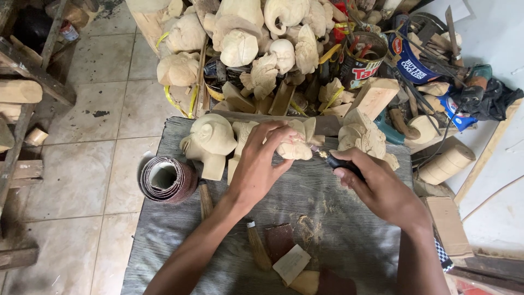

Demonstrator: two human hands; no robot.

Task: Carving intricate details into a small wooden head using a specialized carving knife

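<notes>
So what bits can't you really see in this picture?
Head view only:
- The small pale carving: the left hand covers much of it.
- The dark tool: its tip is too small to tell, and the right hand hides its handle.
- Sandpaper scraps: cut off by the bottom edge.

The left hand's [256, 164] fingers [273, 134] cover the near side of the small pale wood carving [295, 148], so its form beneath them cannot be made out. The dark-handled tool [341, 163] disappears into the right hand [382, 191] behind its fingers [349, 175]; its tip (just beyond the fingertips) is too small to identify. Both forearms are cut off by the bottom edge.
</notes>
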